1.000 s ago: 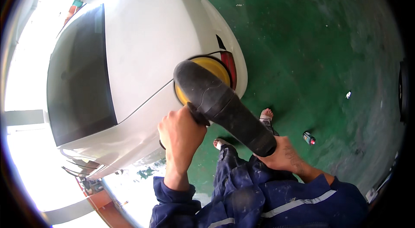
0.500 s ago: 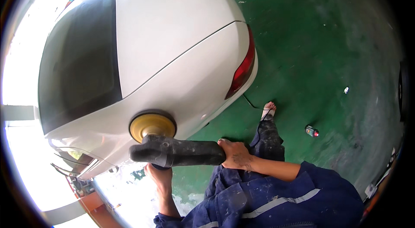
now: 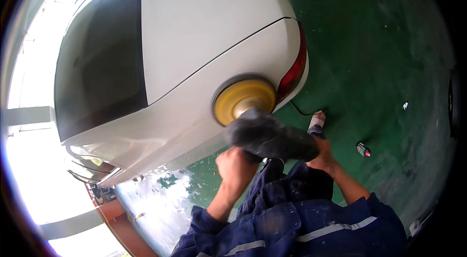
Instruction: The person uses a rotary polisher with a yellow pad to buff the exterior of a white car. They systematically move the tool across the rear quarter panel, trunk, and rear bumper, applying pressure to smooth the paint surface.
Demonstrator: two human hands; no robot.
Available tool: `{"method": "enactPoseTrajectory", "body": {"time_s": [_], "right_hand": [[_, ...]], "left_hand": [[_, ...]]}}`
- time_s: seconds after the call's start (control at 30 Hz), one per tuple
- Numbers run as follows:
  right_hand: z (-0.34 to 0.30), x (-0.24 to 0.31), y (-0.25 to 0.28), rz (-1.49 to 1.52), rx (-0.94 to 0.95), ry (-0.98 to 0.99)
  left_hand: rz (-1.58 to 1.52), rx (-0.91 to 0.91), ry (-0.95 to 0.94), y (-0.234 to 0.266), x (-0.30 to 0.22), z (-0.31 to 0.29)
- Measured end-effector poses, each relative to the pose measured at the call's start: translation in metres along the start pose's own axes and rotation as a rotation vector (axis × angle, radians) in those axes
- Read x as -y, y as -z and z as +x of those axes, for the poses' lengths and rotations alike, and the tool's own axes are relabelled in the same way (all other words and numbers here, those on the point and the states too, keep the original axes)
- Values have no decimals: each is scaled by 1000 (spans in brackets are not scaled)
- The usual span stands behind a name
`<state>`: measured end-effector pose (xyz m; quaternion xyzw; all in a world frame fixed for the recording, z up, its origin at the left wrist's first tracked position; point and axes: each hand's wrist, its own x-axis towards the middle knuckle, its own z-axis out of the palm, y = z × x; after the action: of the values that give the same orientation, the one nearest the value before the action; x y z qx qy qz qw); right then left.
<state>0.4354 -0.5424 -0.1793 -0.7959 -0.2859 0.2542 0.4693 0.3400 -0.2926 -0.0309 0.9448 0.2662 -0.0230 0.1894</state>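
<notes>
A black power polisher (image 3: pixel 275 135) with a round yellow backing disc (image 3: pixel 243 99) is held in both my hands. Its dark-rimmed pad lies against the rear side panel of the white car (image 3: pixel 204 82), close to the red tail light (image 3: pixel 295 69). My left hand (image 3: pixel 235 167) is closed round the side handle under the polisher's head, and the handle is mostly hidden. Around the back end of the body my right hand (image 3: pixel 322 156) is wrapped. Motion blurs the polisher and its disc.
On the green floor (image 3: pixel 360 62) to the right lies a small dark bottle (image 3: pixel 363 149) with a red cap. A white scrap (image 3: pixel 405 106) lies farther off. A dark cord (image 3: pixel 300 111) runs near my bare foot (image 3: pixel 317 119). The car's dark rear window (image 3: pixel 102 62) is at left.
Both hands have carried the polisher rightward and up across the panel, from near the rear window corner toward the tail light. The view has shifted slightly too.
</notes>
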Motion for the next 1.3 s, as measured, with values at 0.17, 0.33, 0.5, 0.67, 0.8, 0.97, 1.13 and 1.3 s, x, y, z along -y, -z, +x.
{"method": "enactPoseTrajectory", "body": {"time_s": [0.17, 0.33, 0.5, 0.67, 0.8, 0.97, 1.13, 1.3], "right_hand": [[1, -50, -1, 186, -142, -9], [-1, -44, -64, 144, -121, 128], [4, 9, -151, 169, -87, 237], [22, 62, -212, 21, 138, 306], [29, 103, -240, -107, 307, 355], [18, 89, -203, -159, 407, 198], [11, 45, -99, -158, 245, 120], [8, -24, -15, -39, 50, 164]], "left_hand": [[78, 159, -77, -19, -58, 33], [108, 116, 17, -9, -8, 4], [152, -125, 114, 5, 90, -57], [-189, -425, 187, 12, 227, -133], [-257, -455, 326, 10, 294, -183], [-284, -353, 379, 5, 246, -163], [-314, -342, 207, -25, 151, -102], [-117, -14, 172, -23, 24, -24]]}}
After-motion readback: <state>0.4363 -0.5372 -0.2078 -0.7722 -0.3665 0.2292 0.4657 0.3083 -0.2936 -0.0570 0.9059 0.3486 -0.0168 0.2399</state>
